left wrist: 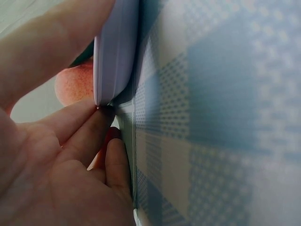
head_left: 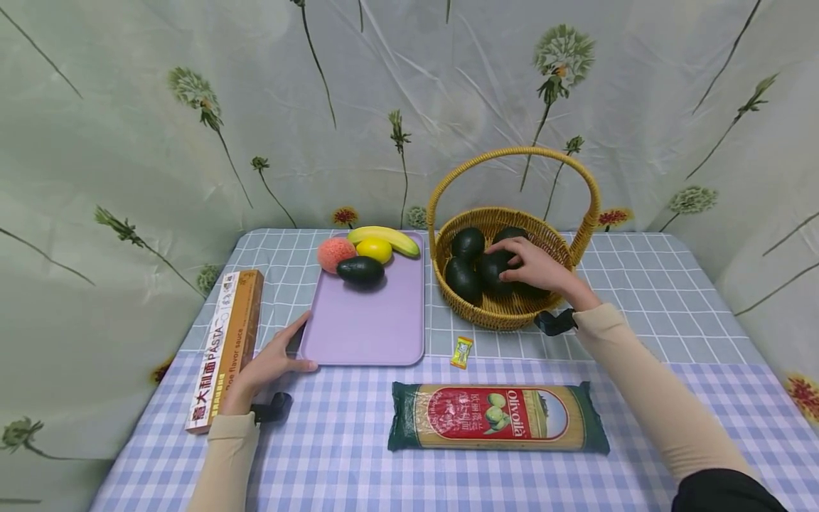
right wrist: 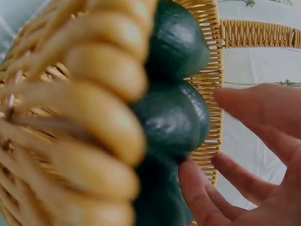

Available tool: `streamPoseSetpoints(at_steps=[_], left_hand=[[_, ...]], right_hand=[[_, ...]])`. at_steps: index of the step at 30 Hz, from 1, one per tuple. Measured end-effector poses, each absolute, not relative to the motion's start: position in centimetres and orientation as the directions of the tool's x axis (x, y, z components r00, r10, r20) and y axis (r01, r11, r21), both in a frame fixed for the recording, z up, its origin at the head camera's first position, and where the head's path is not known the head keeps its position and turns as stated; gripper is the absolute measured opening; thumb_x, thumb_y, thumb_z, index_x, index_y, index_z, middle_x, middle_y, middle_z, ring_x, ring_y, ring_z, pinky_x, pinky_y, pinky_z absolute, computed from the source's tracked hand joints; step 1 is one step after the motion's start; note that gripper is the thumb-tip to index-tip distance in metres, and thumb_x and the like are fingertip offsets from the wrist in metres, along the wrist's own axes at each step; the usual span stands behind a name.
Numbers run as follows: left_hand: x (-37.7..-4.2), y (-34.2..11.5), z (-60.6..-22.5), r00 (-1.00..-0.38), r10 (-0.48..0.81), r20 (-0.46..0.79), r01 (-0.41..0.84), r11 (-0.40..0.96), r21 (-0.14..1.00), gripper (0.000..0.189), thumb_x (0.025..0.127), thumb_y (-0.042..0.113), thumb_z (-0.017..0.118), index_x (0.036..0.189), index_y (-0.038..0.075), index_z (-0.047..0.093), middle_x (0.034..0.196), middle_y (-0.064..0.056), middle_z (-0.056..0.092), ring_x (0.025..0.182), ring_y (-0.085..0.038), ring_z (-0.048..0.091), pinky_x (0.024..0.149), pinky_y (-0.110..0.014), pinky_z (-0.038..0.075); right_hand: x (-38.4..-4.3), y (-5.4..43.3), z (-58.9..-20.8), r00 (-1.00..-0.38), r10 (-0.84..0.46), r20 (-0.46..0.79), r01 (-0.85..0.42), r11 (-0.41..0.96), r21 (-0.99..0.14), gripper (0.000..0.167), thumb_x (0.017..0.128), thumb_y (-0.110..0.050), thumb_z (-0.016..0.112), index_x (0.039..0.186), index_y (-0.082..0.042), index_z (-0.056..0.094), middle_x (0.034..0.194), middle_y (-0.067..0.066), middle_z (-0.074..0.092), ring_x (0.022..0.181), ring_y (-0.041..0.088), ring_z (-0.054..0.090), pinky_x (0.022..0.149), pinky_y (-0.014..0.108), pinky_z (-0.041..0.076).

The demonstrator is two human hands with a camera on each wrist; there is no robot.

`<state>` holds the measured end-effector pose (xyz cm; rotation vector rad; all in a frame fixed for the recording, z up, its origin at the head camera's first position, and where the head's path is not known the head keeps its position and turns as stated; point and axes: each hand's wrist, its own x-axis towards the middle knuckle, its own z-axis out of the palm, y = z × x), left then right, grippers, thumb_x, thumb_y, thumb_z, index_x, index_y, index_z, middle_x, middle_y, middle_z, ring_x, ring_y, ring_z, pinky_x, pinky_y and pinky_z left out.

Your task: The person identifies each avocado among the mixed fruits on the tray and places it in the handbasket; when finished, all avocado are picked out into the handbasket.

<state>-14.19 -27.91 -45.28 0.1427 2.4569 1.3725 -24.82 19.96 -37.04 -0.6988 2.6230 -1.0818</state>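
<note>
My left hand [head_left: 271,366] is at the near left corner of a lilac tray [head_left: 365,334], fingers extended along its side and thumb by the front corner. In the left wrist view, fingertips [left wrist: 89,113] meet the tray's rim. On the tray lie an avocado [head_left: 361,272], a lemon [head_left: 375,249], a banana [head_left: 390,239] and a peach-like round fruit [head_left: 335,254]. My right hand [head_left: 534,264] reaches into a wicker basket [head_left: 495,320] holding several avocados [head_left: 463,279]. Its fingers are spread over the middle avocado [right wrist: 171,122], one fingertip right at its surface in the right wrist view.
The basket's tall handle [head_left: 512,151] arches above the right hand. A bag of spaghetti [head_left: 499,417] lies at the front, with a small yellow wrapped candy [head_left: 461,352] behind it. A pasta box [head_left: 225,348] lies left of the left hand. A floral curtain [head_left: 384,107] hangs behind.
</note>
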Motion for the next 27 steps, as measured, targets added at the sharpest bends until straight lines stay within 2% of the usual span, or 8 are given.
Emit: streamPoseSetpoints(at_steps=[8, 17, 22, 27], left_hand=[[-14.2, -28.0, -45.3, -0.947, 0.233, -0.221, -0.066, 0.533, 0.843, 0.105, 0.073, 0.011, 0.08, 0.153, 0.006, 0.013, 0.154, -0.029, 0.007, 0.14, -0.047, 0.002, 0.108, -0.064, 0.004], [-14.2, -28.3, -45.6, -0.945, 0.231, -0.23, -0.072, 0.54, 0.839, 0.106, 0.073, 0.013, 0.081, 0.153, 0.005, 0.013, 0.155, -0.028, 0.007, 0.141, -0.046, 0.002, 0.109, -0.063, 0.005], [-14.2, -28.3, -45.7, -0.945, 0.229, -0.235, -0.078, 0.54, 0.838, 0.106, 0.073, 0.013, 0.081, 0.154, 0.006, 0.013, 0.155, -0.028, 0.007, 0.141, -0.046, 0.002, 0.109, -0.063, 0.005], [-14.2, -28.2, -45.6, -0.944, 0.226, -0.239, -0.085, 0.535, 0.84, 0.105, 0.073, 0.013, 0.081, 0.154, 0.007, 0.013, 0.155, -0.027, 0.007, 0.141, -0.046, 0.002, 0.108, -0.064, 0.004]], right_hand=[[-24.4, 20.0, -37.0, -0.888, -0.456, -0.059, -0.285, 0.646, -0.708, 0.04, 0.091, -0.008, 0.06, 0.131, -0.003, 0.055, 0.136, 0.023, 0.046, 0.117, 0.043, 0.049, 0.094, 0.056, 0.042], [-24.0, 19.9, -36.8, -0.894, -0.446, 0.031, -0.283, 0.511, -0.811, 0.037, 0.096, -0.01, 0.057, 0.131, 0.001, 0.052, 0.133, 0.023, 0.051, 0.108, 0.039, 0.055, 0.091, 0.05, 0.045], [-23.6, 18.2, -36.5, -0.861, -0.507, 0.048, -0.272, 0.378, -0.885, 0.039, 0.097, -0.009, 0.055, 0.133, 0.002, 0.049, 0.132, 0.024, 0.05, 0.106, 0.041, 0.056, 0.085, 0.04, 0.051], [-23.2, 15.3, -36.7, -0.793, -0.605, 0.078, -0.298, 0.272, -0.915, 0.041, 0.095, -0.009, 0.057, 0.134, 0.003, 0.048, 0.131, 0.022, 0.051, 0.105, 0.037, 0.058, 0.087, 0.041, 0.051]])
